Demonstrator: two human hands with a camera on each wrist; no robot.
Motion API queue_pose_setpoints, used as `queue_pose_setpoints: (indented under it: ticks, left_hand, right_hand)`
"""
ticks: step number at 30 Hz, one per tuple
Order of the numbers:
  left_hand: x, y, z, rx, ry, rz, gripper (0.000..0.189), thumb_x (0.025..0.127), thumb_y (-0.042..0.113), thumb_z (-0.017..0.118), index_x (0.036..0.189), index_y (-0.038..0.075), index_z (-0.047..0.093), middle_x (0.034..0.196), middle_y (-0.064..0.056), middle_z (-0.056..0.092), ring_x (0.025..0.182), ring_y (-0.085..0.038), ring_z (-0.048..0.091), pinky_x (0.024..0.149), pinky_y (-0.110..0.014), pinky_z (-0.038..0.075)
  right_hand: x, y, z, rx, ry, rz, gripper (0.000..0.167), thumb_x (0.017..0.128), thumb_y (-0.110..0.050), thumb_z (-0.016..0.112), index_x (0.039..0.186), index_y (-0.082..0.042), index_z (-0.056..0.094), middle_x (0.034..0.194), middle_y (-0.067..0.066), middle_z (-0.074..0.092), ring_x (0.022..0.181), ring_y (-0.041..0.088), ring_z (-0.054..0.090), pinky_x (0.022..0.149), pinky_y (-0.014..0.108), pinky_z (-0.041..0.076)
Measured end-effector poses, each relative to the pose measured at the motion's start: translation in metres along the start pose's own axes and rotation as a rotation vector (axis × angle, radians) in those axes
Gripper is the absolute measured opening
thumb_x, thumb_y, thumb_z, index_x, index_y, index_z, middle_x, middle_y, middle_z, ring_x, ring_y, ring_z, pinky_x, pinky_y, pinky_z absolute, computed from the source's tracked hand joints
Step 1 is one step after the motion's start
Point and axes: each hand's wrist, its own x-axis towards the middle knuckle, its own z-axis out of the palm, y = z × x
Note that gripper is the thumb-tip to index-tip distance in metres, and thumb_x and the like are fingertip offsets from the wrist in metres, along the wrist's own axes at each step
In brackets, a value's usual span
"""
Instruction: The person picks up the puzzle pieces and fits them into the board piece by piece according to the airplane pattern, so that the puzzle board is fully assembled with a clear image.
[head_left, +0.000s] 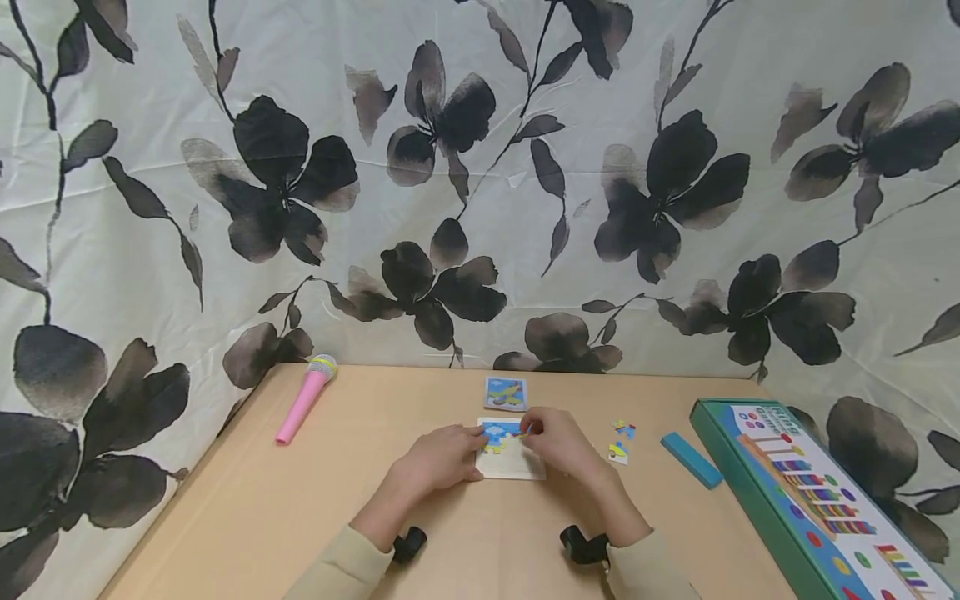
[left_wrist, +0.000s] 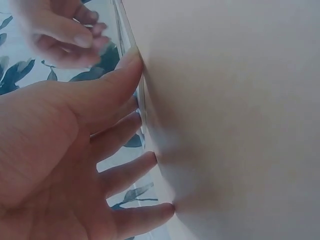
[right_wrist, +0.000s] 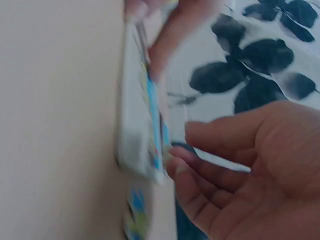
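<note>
Puzzle board [head_left: 512, 468] flat on table [head_left: 487, 542], partly filled, between both hands; left hand [head_left: 441, 458] at its left edge, fingers extended, touching; right hand [head_left: 561, 442] at its right side, fingers bent, can't tell if piece pinched; picture card [head_left: 506, 394] just beyond; loose pieces [head_left: 617, 452] right, near blue block [head_left: 692, 460]

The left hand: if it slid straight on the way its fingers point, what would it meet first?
Likely the puzzle board, whose left edge the left hand seems to touch. Beyond, perhaps the right hand, though its height is hard to judge.
</note>
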Motion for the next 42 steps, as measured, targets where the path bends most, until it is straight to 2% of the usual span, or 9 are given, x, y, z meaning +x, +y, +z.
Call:
queue_pose_setpoints:
  ticks: [5,8,12,15,20,24,30,35,42]
  left_hand:
    - [-0.002,0.0,0.001,-0.002,-0.004,-0.011,0.06,0.086,0.036,0.077,0.139,0.014,0.059,0.148,-0.004,0.054,0.133,-0.03,0.054,0.098,-0.049,0.053]
    - [-0.003,-0.001,0.002,-0.009,-0.006,-0.007,0.061,0.086,0.036,0.077,0.14,0.014,0.059,0.149,-0.004,0.054,0.134,-0.031,0.054,0.098,-0.049,0.053]
    - [-0.005,-0.003,0.002,-0.015,0.002,0.001,0.061,0.085,0.036,0.077,0.139,0.014,0.059,0.148,-0.004,0.055,0.133,-0.031,0.055,0.097,-0.05,0.053]
    - [-0.005,-0.003,0.003,-0.005,0.016,0.002,0.06,0.085,0.037,0.078,0.138,0.015,0.06,0.147,-0.003,0.056,0.131,-0.029,0.056,0.093,-0.049,0.055]
    - [-0.006,-0.003,0.005,0.004,0.019,0.008,0.06,0.085,0.037,0.077,0.138,0.016,0.06,0.147,-0.003,0.056,0.131,-0.029,0.057,0.092,-0.048,0.055]
    - [-0.007,-0.001,0.006,0.0,0.021,0.005,0.06,0.085,0.037,0.077,0.138,0.015,0.06,0.147,-0.003,0.056,0.132,-0.029,0.056,0.093,-0.049,0.055]
    - [-0.007,0.0,0.006,-0.009,0.022,0.003,0.06,0.085,0.036,0.077,0.138,0.014,0.06,0.147,-0.004,0.056,0.131,-0.029,0.056,0.092,-0.049,0.055]
    - [-0.006,0.0,0.007,-0.006,0.019,0.001,0.06,0.086,0.037,0.076,0.139,0.015,0.06,0.148,-0.003,0.055,0.132,-0.028,0.055,0.093,-0.05,0.054]
    - [-0.005,-0.002,0.008,-0.022,0.013,-0.006,0.06,0.086,0.037,0.076,0.14,0.016,0.059,0.149,-0.003,0.054,0.134,-0.03,0.053,0.094,-0.053,0.054]
  right_hand:
    - [-0.016,0.014,-0.025,-0.002,-0.001,0.003,0.014,0.088,-0.004,0.067,0.101,-0.008,0.071,0.082,0.0,0.06,0.076,0.016,0.052,0.066,0.027,0.044]
    - [-0.025,0.023,-0.032,-0.012,0.011,0.034,0.016,0.088,-0.002,0.066,0.101,-0.008,0.07,0.084,0.0,0.06,0.079,0.015,0.052,0.067,0.025,0.046]
    - [-0.035,0.032,-0.034,-0.019,-0.01,0.098,0.019,0.084,0.0,0.07,0.101,-0.009,0.07,0.085,0.002,0.059,0.075,0.016,0.052,0.058,0.023,0.047]
    - [-0.039,0.035,-0.034,-0.013,-0.043,0.103,0.027,0.079,0.001,0.076,0.104,-0.009,0.07,0.086,0.005,0.058,0.076,0.019,0.052,0.056,0.024,0.047]
    - [-0.041,0.037,-0.032,-0.071,-0.1,0.01,0.033,0.074,0.005,0.078,0.102,-0.01,0.07,0.087,0.005,0.059,0.082,0.02,0.05,0.065,0.026,0.045]
    - [-0.042,0.038,-0.03,-0.1,-0.119,-0.048,0.033,0.074,0.009,0.073,0.1,-0.011,0.071,0.083,0.006,0.058,0.077,0.018,0.049,0.061,0.025,0.041]
    - [-0.04,0.038,-0.029,-0.069,-0.141,-0.025,0.037,0.076,0.011,0.066,0.1,-0.016,0.072,0.082,0.006,0.056,0.076,0.018,0.048,0.058,0.026,0.039]
    - [-0.038,0.037,-0.031,-0.061,-0.136,0.007,0.032,0.081,0.011,0.06,0.095,-0.016,0.071,0.08,0.004,0.054,0.077,0.018,0.048,0.059,0.026,0.04]
    - [-0.037,0.032,-0.034,-0.008,-0.122,0.021,0.02,0.085,0.006,0.06,0.092,-0.012,0.065,0.077,0.003,0.052,0.067,0.016,0.05,0.052,0.025,0.04]
